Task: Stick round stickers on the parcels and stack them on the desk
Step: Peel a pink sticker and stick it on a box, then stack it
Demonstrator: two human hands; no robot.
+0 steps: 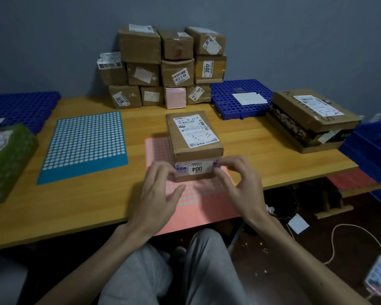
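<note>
The left hand (pixel 161 186) lays lightly curved fingers against the near left corner of a small brown cardboard parcel (pixel 194 137). The right hand (pixel 235 179) pinches its near right edge between thumb and forefinger. The parcel stands between them at their twelve o'clock, upright on a pink sheet of round stickers (pixel 156 150). That sheet lies on a yellow wooden desk (pixel 97 205) set against a grey-blue wall (pixel 53 40). At ten o'clock lies a blue sheet of white round stickers (pixel 84 146), making two sheets on the desk. Far off at twelve o'clock, against the wall, stands a stack of eleven parcels (pixel 177 72), ten brown and one pink. At two o'clock lies one large flat cardboard box (pixel 310 119), just beside a blue perforated plastic pallet (pixel 229 95). A second blue pallet (pixel 20 106) sits far at ten o'clock, and one green wrapped package (pixel 7 159) at nine.
</note>
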